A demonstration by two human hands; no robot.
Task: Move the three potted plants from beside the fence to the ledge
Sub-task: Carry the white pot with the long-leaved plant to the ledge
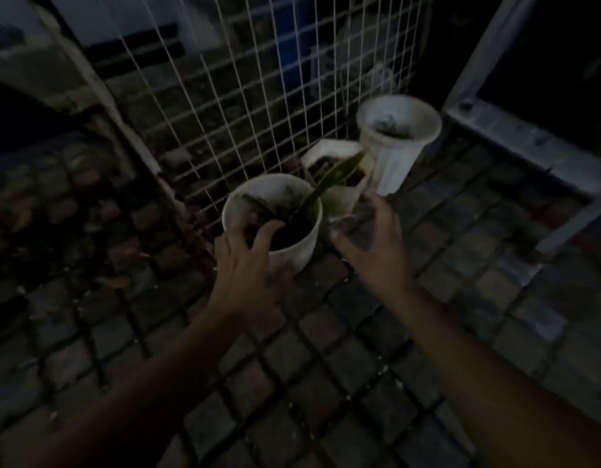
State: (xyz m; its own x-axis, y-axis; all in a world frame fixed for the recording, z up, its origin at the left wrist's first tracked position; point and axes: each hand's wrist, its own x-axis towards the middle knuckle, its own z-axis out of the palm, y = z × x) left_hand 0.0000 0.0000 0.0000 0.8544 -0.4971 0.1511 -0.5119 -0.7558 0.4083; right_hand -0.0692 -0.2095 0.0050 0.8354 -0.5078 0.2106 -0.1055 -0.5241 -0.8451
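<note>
Three white pots stand on the paving beside a white wire fence (252, 96). The nearest round pot (302, 244) holds dark soil and a long green leaf. Behind it sits a low angular pot (329, 153), and to its right a tall fluted pot (397, 157) with soil. My left hand (248, 265) rests on the near rim of the round pot, fingers curled over the edge into the soil. My right hand (370, 238) hovers just right of that pot with spread, soil-stained fingers, holding nothing.
Dark brick paving (326, 366) covers the ground. A grey metal frame (529, 140) runs along the right behind the tall pot. A slanted beam (99, 96) leans at the fence's left side. The scene is dim and blurred.
</note>
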